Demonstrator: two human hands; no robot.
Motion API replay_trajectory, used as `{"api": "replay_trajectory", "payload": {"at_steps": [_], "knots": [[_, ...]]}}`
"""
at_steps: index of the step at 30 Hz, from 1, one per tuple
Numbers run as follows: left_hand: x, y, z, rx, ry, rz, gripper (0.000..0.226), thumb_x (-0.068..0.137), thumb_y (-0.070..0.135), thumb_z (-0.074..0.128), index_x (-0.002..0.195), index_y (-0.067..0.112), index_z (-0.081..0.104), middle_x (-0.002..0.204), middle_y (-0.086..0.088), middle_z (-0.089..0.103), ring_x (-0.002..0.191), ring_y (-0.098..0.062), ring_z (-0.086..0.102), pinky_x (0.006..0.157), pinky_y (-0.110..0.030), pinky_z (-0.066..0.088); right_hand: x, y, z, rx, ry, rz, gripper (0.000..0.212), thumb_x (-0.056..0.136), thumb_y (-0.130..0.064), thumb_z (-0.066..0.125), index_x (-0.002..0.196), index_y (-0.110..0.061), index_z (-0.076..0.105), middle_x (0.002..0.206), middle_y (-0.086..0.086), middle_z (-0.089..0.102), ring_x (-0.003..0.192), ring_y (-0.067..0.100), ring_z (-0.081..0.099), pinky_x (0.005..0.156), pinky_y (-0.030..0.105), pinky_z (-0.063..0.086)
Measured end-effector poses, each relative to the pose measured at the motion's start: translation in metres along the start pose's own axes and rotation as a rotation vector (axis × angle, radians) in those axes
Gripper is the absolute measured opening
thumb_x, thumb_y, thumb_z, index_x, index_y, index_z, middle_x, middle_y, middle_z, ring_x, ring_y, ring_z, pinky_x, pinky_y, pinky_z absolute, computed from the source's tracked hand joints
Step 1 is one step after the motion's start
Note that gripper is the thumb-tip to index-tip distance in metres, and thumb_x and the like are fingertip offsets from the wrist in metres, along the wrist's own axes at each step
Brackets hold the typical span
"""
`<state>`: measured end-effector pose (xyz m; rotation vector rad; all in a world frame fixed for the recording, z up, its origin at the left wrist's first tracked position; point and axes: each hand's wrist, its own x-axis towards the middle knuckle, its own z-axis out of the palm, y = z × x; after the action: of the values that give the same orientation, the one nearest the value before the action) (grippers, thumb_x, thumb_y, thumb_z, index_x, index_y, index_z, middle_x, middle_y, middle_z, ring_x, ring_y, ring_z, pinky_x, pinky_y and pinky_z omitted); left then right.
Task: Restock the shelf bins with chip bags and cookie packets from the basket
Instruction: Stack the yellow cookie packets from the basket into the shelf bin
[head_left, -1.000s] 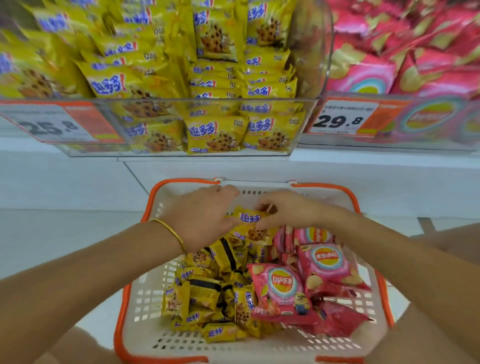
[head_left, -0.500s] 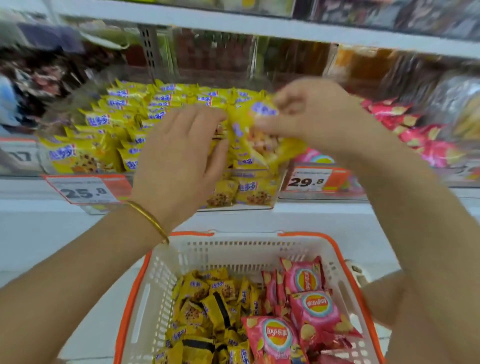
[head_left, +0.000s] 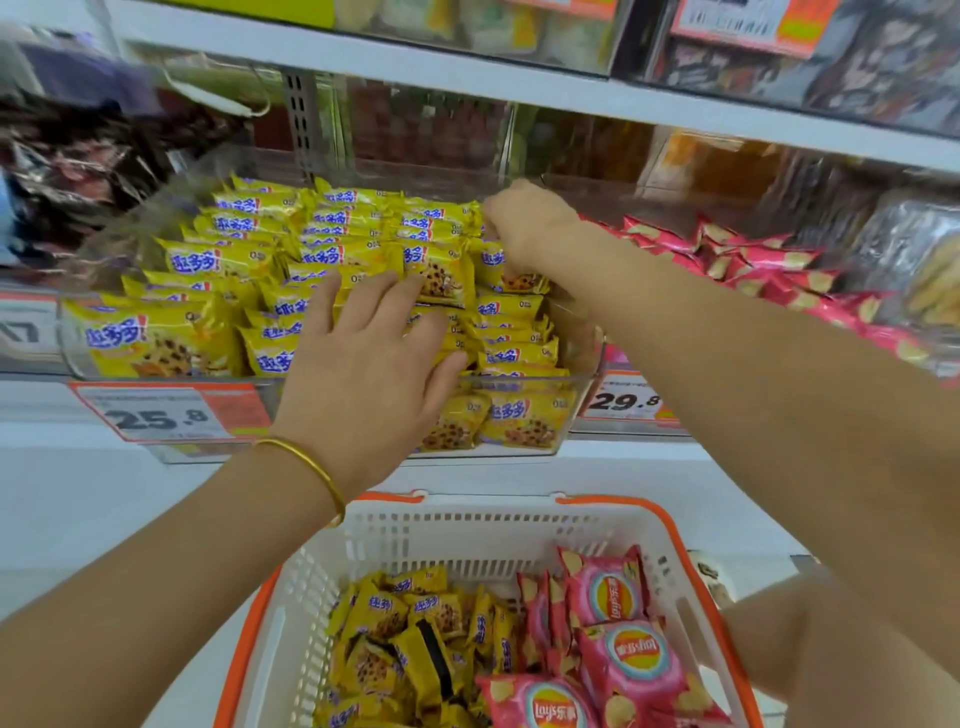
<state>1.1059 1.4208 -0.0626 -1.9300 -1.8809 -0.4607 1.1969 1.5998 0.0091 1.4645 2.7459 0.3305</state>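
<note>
White basket (head_left: 498, 525), orange rim — yellow cookie packets (head_left: 410, 639) on its left, pink chip bags (head_left: 618, 649) on its right. Left hand (head_left: 363, 364): grip spread flat on identical packets filling the clear bin (head_left: 589, 358). Right hand (head_left: 524, 223) — curled at the bin's rear; pinch cannot be determined.

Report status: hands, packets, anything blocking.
Left hand flat on cookie packets in bin. Right hand curled at bin's far right, grip unclear. Nothing blocking.

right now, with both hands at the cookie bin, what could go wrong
The bin looks piled with cookie packets past its front rim, so another may slide out. The left hand is spread over the pile; pressing hard could crush cookies. The right hand reaches beside the chip bags and could knock them.
</note>
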Motion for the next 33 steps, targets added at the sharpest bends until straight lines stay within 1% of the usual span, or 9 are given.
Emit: {"api": "replay_trajectory", "payload": {"at_steps": [5, 11, 14, 18, 21, 25, 28, 30, 33], "knots": [[0.002, -0.002, 0.003, 0.004, 0.012, 0.004, 0.05, 0.092, 0.043, 0.031, 0.103, 0.011, 0.067, 0.126, -0.017, 0.058, 0.12, -0.037, 0.051, 0.103, -0.059, 0.033, 0.005, 0.011, 0.003, -0.073, 0.023, -0.082, 0.043, 0.08, -0.012, 0.074, 0.118, -0.011, 0.053, 0.123, 0.012, 0.056, 0.113, 0.033, 0.052, 0.08, 0.037, 0.042], [0.002, -0.003, 0.005, -0.014, 0.034, 0.016, 0.049, 0.093, 0.043, 0.032, 0.105, 0.01, 0.066, 0.127, -0.017, 0.058, 0.122, -0.037, 0.049, 0.102, -0.059, 0.033, -0.003, 0.011, 0.0, 0.007, 0.034, -0.087, 0.03, 0.084, 0.007, 0.056, 0.11, -0.005, 0.046, 0.119, 0.02, 0.051, 0.107, 0.038, 0.054, 0.073, 0.038, 0.04], [-0.003, 0.0, -0.005, -0.057, 0.143, 0.075, 0.039, 0.093, 0.036, 0.04, 0.103, 0.009, 0.066, 0.125, -0.014, 0.059, 0.119, -0.036, 0.05, 0.101, -0.053, 0.035, -0.03, 0.015, -0.017, 0.096, 0.178, -0.088, 0.028, 0.083, 0.011, 0.051, 0.106, -0.006, 0.05, 0.112, 0.017, 0.055, 0.101, 0.034, 0.056, 0.077, 0.037, 0.045], [-0.025, 0.015, -0.019, -0.128, 0.283, 0.242, 0.024, 0.09, 0.023, 0.049, 0.098, 0.01, 0.067, 0.118, -0.008, 0.063, 0.11, -0.032, 0.052, 0.089, -0.045, 0.035, -0.129, 0.019, -0.022, 0.42, 0.306, -0.189, 0.025, 0.077, 0.0, 0.061, 0.096, -0.016, 0.058, 0.091, 0.001, 0.058, 0.078, 0.011, 0.055, 0.073, 0.024, 0.041], [-0.052, 0.023, -0.007, -0.122, 0.209, 0.376, 0.02, 0.087, 0.017, 0.051, 0.095, 0.01, 0.068, 0.113, -0.007, 0.066, 0.104, -0.031, 0.055, 0.083, -0.043, 0.036, -0.188, 0.015, 0.023, 0.643, 0.004, -0.36, 0.02, 0.076, -0.008, 0.066, 0.093, -0.017, 0.063, 0.081, -0.004, 0.06, 0.069, 0.009, 0.055, 0.064, 0.018, 0.043], [-0.083, 0.018, 0.027, -0.071, -0.023, 0.492, 0.017, 0.081, 0.014, 0.053, 0.09, 0.011, 0.068, 0.11, -0.009, 0.066, 0.102, -0.029, 0.054, 0.082, -0.043, 0.037, -0.188, -0.018, 0.164, 0.371, -0.723, -0.401, 0.019, 0.089, -0.006, 0.056, 0.108, -0.009, 0.059, 0.1, 0.005, 0.059, 0.085, 0.015, 0.053, 0.07, 0.027, 0.04], [-0.093, 0.014, 0.044, -0.081, -0.157, 0.462, 0.023, 0.083, 0.016, 0.047, 0.091, 0.01, 0.068, 0.11, -0.009, 0.066, 0.101, -0.028, 0.051, 0.082, -0.043, 0.037, -0.184, -0.03, 0.27, 0.212, -0.793, -0.361, 0.021, 0.086, 0.007, 0.047, 0.102, -0.003, 0.057, 0.096, 0.016, 0.057, 0.08, 0.021, 0.055, 0.061, 0.032, 0.045], [-0.095, 0.016, 0.052, -0.087, -0.196, 0.432, 0.025, 0.083, 0.017, 0.046, 0.091, 0.01, 0.068, 0.111, -0.01, 0.066, 0.102, -0.028, 0.05, 0.083, -0.042, 0.036, -0.191, -0.032, 0.32, 0.125, -0.758, -0.419, 0.033, 0.087, 0.009, 0.047, 0.115, -0.005, 0.054, 0.115, 0.015, 0.054, 0.101, 0.029, 0.057, 0.078, 0.041, 0.052], [-0.096, 0.021, 0.06, -0.094, -0.231, 0.391, 0.022, 0.079, 0.013, 0.049, 0.09, 0.01, 0.068, 0.111, -0.01, 0.066, 0.103, -0.029, 0.051, 0.084, -0.043, 0.036, -0.202, -0.037, 0.363, -0.003, -0.707, -0.553, 0.047, 0.093, 0.001, 0.044, 0.138, -0.011, 0.041, 0.141, 0.019, 0.034, 0.127, 0.04, 0.036, 0.092, 0.05, 0.043]]}}
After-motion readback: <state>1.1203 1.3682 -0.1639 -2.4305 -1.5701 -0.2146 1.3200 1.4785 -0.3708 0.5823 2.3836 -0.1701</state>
